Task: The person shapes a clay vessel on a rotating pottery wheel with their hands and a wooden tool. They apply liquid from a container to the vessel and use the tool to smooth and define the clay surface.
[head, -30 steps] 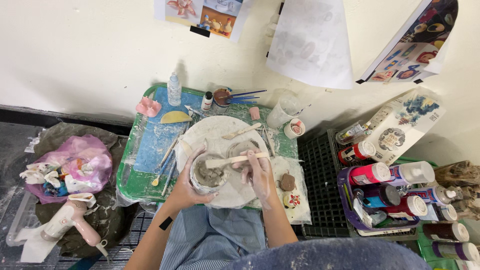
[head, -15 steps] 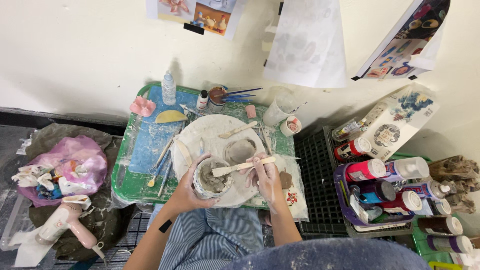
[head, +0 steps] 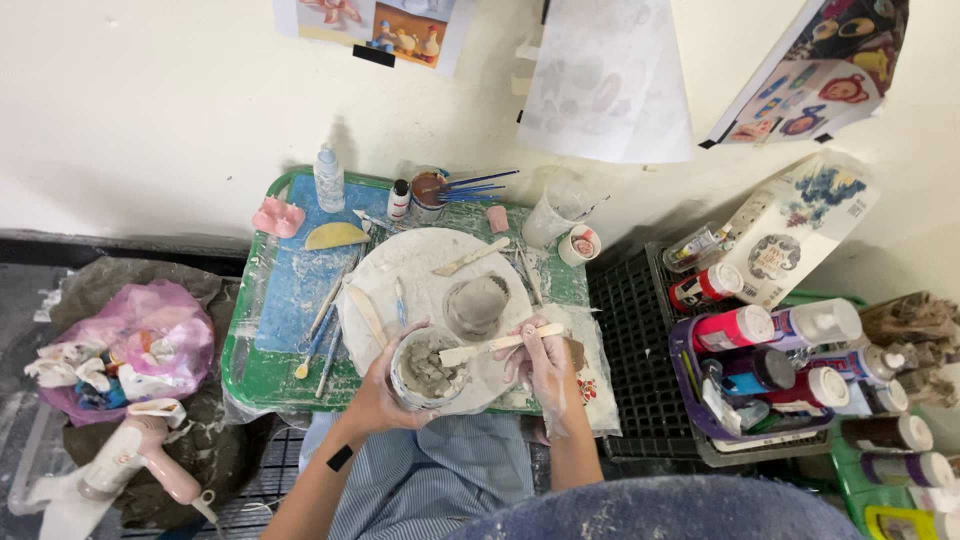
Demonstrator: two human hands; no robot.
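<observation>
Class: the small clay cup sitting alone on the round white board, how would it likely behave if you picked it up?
The clay cup looks grey and damp, so it would probably dent under fingers. Its thin-looking walls seem fragile. Its broad base on the round board suggests it would not tip easily.

A cream wall hung with paper sheets and printed pictures rises behind a green tray — beside it a black crate, grey floor at left — evenly lit.
</observation>
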